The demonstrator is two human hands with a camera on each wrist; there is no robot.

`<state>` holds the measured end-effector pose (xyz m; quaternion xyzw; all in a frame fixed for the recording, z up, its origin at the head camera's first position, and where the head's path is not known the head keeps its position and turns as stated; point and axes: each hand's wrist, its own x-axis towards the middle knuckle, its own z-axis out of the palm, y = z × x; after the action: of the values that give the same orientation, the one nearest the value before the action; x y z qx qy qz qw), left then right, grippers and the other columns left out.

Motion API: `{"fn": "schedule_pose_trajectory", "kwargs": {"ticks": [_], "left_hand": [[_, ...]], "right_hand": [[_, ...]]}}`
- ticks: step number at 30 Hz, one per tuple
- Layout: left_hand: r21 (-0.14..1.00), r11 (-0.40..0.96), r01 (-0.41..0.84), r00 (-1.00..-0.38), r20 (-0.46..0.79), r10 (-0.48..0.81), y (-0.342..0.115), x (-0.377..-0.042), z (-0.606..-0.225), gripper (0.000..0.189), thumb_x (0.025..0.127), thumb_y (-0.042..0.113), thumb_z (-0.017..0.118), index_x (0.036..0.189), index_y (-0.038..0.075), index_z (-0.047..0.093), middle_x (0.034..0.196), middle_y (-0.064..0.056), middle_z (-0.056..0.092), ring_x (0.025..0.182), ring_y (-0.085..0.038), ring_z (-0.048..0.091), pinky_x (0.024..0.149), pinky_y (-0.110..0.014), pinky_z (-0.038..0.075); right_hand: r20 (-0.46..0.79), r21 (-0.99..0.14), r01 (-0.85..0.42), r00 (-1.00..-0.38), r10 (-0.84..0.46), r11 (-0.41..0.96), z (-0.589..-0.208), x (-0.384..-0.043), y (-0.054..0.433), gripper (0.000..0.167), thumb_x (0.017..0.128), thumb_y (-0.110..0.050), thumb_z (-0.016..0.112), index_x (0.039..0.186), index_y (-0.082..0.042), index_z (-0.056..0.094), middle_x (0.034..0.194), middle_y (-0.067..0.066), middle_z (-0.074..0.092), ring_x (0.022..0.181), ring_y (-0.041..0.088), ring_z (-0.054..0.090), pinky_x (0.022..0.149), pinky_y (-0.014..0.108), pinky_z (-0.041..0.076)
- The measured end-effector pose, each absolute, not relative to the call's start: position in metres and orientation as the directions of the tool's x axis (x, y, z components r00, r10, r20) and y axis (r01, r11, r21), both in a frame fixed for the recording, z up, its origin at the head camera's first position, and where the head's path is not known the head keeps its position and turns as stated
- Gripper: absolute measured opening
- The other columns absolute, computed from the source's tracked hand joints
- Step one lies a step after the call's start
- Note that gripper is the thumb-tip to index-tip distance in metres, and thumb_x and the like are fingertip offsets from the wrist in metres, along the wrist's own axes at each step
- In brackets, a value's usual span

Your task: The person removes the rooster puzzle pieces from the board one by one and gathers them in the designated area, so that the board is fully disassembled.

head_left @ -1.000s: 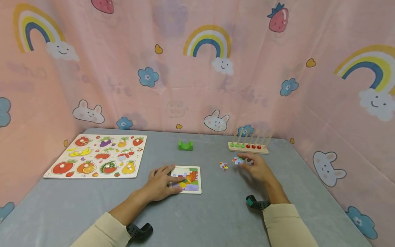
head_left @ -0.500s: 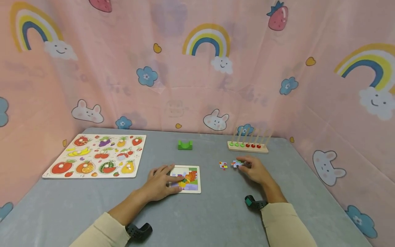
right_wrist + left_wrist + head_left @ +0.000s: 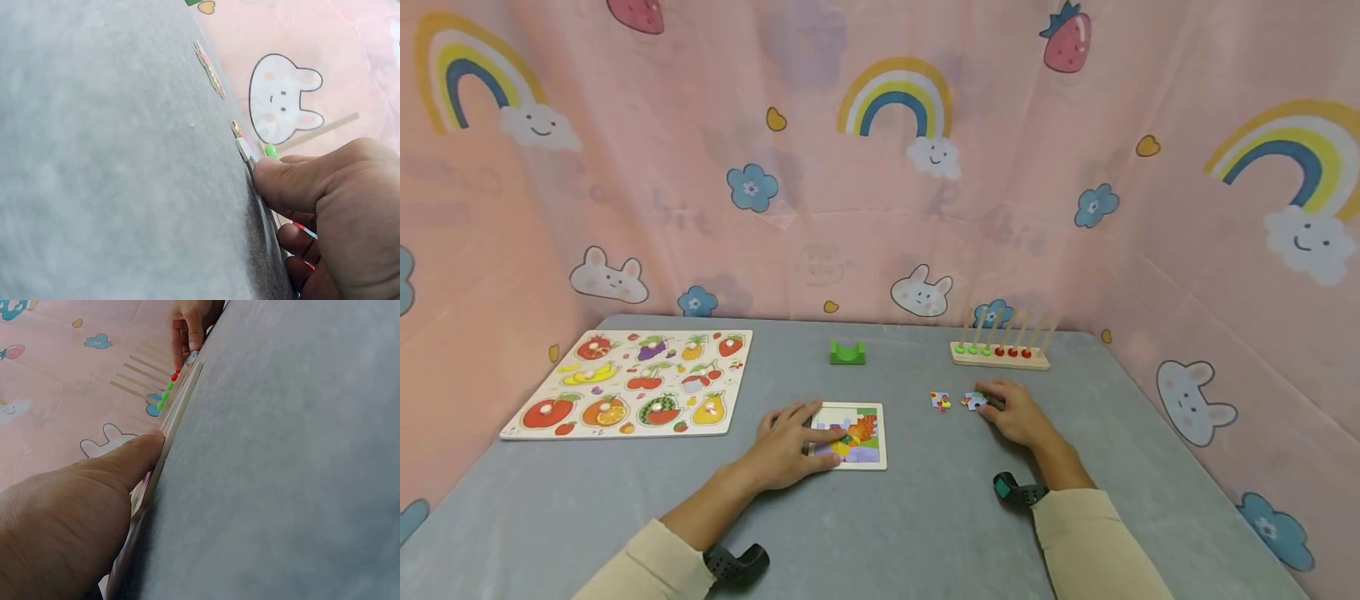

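Observation:
My left hand [image 3: 784,447] rests on a small jigsaw puzzle in a pale wooden frame [image 3: 883,442], its fingers stretched over the left part of the colourful picture. In the left wrist view the thumb [image 3: 134,459] lies along the frame's edge. To the right, my right hand [image 3: 1021,415] pinches a jigsaw piece [image 3: 973,401] between thumb and index finger, low at the tabletop. In the right wrist view the thumb covers part of that piece [image 3: 245,149]. A second loose jigsaw piece [image 3: 940,401] lies flat just left of it.
A large fruit puzzle board [image 3: 733,400] lies on the left of the grey table [image 3: 880,542]. At the back are a green U-shaped block [image 3: 847,355] and a wooden peg counter [image 3: 1000,359] with green and red beads. A pink patterned curtain [image 3: 820,250] stands behind.
My right hand has come down and slightly left, its thumb and index finger closing in on the jigsaw piece. The left hand stays on the framed puzzle. The head view shifts slightly.

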<state>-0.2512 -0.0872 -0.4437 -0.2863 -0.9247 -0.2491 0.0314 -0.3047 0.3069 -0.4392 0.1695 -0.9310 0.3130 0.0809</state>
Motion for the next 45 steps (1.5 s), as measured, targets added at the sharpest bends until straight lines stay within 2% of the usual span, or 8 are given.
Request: {"fn": "schedule_pose_trajectory", "kwargs": {"ticks": [9,17,26,34,36,40,45], "left_hand": [[0.428,0.716,0.552,-0.831,0.211,0.515,-0.085,-0.251,-0.446,0.042,0.085,0.043,0.071,0.124,0.028,0.068,0.149,-0.018,0.036,0.134,-0.043,0.028,0.1,-0.064,0.015],[0.426,0.713,0.557,-0.828,0.216,0.518,-0.082,-0.252,-0.445,0.042,0.085,0.042,0.071,0.124,0.028,0.068,0.149,-0.018,0.037,0.134,-0.044,0.029,0.099,-0.064,0.017],[0.443,0.707,0.552,-0.83,0.213,0.515,-0.085,-0.251,-0.443,0.041,0.085,0.042,0.071,0.123,0.026,0.069,0.148,-0.019,0.037,0.134,-0.045,0.028,0.099,-0.065,0.016],[0.442,0.707,0.552,-0.83,0.21,0.517,-0.086,-0.251,-0.443,0.041,0.086,0.041,0.071,0.124,0.026,0.069,0.149,-0.019,0.036,0.134,-0.045,0.028,0.1,-0.065,0.015],[0.439,0.707,0.554,-0.829,0.212,0.518,-0.086,-0.251,-0.443,0.041,0.086,0.041,0.071,0.124,0.026,0.069,0.148,-0.019,0.037,0.133,-0.045,0.029,0.099,-0.065,0.016],[0.443,0.707,0.551,-0.831,0.207,0.517,-0.086,-0.251,-0.443,0.041,0.086,0.041,0.071,0.124,0.026,0.069,0.148,-0.019,0.036,0.134,-0.044,0.028,0.1,-0.065,0.015],[0.448,0.709,0.544,-0.835,0.203,0.512,-0.086,-0.251,-0.444,0.041,0.086,0.041,0.071,0.124,0.028,0.069,0.149,-0.018,0.036,0.135,-0.043,0.027,0.1,-0.064,0.014]], "right_hand": [[0.261,-0.641,-0.347,-0.938,-0.23,0.684,-0.434,-0.304,0.312,0.048,0.088,-0.004,0.067,0.131,0.01,0.052,0.114,0.027,0.059,0.107,0.044,0.052,0.092,0.058,0.038],[0.163,-0.727,-0.223,-0.975,-0.153,0.649,-0.415,-0.297,0.318,0.06,0.094,-0.024,0.065,0.145,-0.003,0.042,0.127,0.026,0.053,0.111,0.039,0.046,0.088,0.055,0.038],[0.149,-0.759,-0.228,-0.973,-0.178,0.61,-0.399,-0.29,0.31,0.069,0.091,-0.04,0.067,0.148,-0.013,0.039,0.132,0.02,0.051,0.117,0.038,0.043,0.089,0.054,0.038],[0.165,-0.808,-0.251,-0.965,-0.205,0.533,-0.378,-0.284,0.29,0.066,0.09,-0.036,0.068,0.148,-0.017,0.041,0.133,0.016,0.049,0.117,0.035,0.039,0.089,0.047,0.037],[0.184,-0.814,-0.273,-0.958,-0.219,0.513,-0.374,-0.284,0.285,0.064,0.091,-0.031,0.068,0.147,-0.015,0.042,0.133,0.017,0.049,0.116,0.034,0.039,0.09,0.046,0.036],[0.209,-0.826,-0.304,-0.947,-0.242,0.475,-0.368,-0.283,0.277,0.062,0.091,-0.021,0.067,0.147,-0.013,0.042,0.134,0.019,0.047,0.116,0.033,0.039,0.09,0.046,0.034],[0.223,-0.843,-0.321,-0.938,-0.264,0.431,-0.362,-0.281,0.264,0.063,0.089,-0.022,0.069,0.146,-0.013,0.043,0.135,0.018,0.046,0.116,0.03,0.038,0.092,0.047,0.033]]}}
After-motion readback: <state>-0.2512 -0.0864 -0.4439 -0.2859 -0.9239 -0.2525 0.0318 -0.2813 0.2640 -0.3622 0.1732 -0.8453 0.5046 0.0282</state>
